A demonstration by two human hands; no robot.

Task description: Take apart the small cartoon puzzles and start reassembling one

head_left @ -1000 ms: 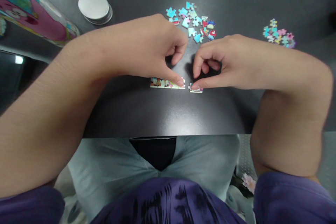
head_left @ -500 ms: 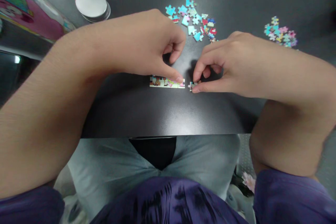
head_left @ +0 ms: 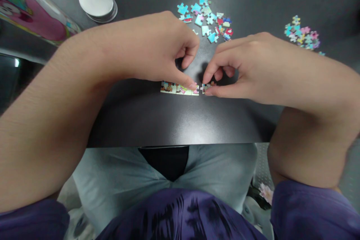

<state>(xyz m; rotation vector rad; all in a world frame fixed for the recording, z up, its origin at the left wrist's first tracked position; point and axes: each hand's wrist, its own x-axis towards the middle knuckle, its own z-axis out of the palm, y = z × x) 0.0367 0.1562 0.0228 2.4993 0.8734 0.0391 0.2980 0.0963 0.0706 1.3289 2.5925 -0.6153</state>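
On the dark table lies a short strip of joined puzzle pieces (head_left: pixel 169 88), its printed side up. The thumb of my left hand (head_left: pixel 164 47) presses on the strip's right end, with the other fingers curled above it. Between the thumb and index finger of my right hand (head_left: pixel 247 63) is a single puzzle piece (head_left: pixel 205 87), partly covered by the fingertips. A tab on this piece points left at the strip's right end, with a narrow gap between them.
Loose puzzle pieces (head_left: pixel 206 30) lie scattered beyond my hands. Another heap of pieces (head_left: pixel 302 33) sits farther right. Round metallic discs (head_left: pixel 96 1) are stacked at the upper left, near a colourful printed box (head_left: pixel 42 18). The table's front edge (head_left: pixel 168 146) runs before my lap.
My right hand has brought the puzzle piece slightly left and up, narrowing its gap to the strip. My left thumb stays on the strip.
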